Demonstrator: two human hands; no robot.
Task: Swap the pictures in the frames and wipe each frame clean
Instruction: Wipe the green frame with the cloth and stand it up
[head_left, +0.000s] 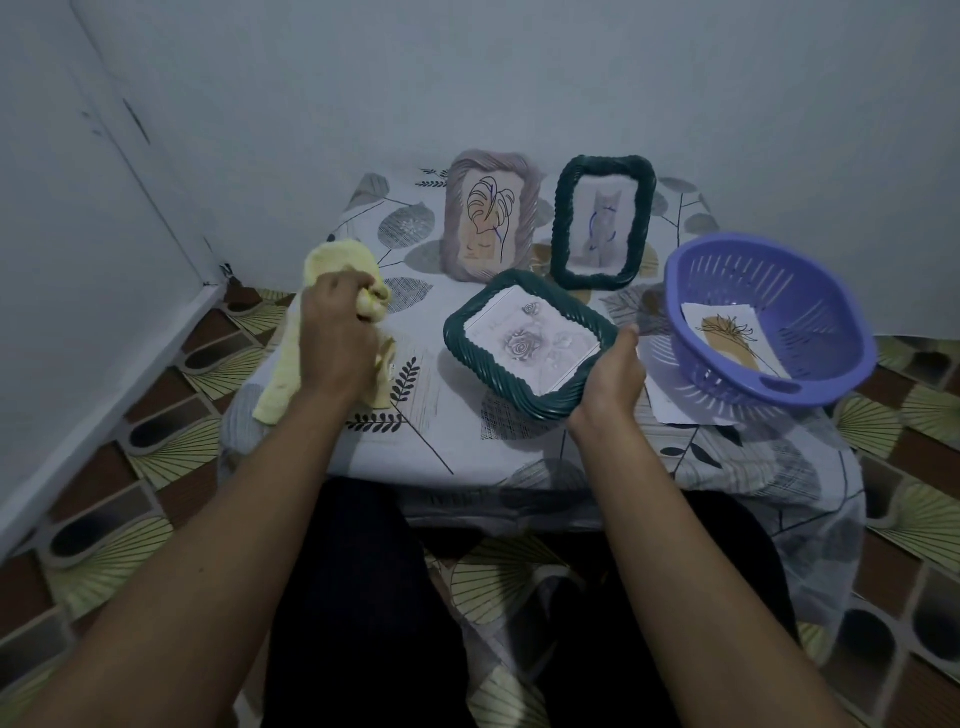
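Left to right: at the left edge of the tabletop (415, 441), which is covered by a leaf-patterned cloth, the left hand (337, 332) holds a yellow cloth (335, 262); its fingers are curled tight round the bunched upper part, and the loose end trails down past the wrist onto the tabletop. Behind the centre, a mauve frame (453, 228) stands upright against the wall and holds a line drawing of a leaf (488, 218). Just in front of it, a green frame (498, 387) with a rose picture (519, 345) is held tilted over the middle of the tabletop, face up. The right hand (610, 374) grips this frame at its near right corner, the thumb lying along the rim; the other fingers are hidden beneath the frame, so how they lie cannot be told. Just beside the mauve frame, to its right, a second green frame (562, 228) stands upright and holds a cat picture (602, 228). At the right edge, a purple basket (810, 312) sits tilted and contains a loose picture (732, 340) of a plant on a tan shape. A white sheet (675, 410) shows partly under the basket. Patterned floor tiles (156, 452) surround the tabletop.
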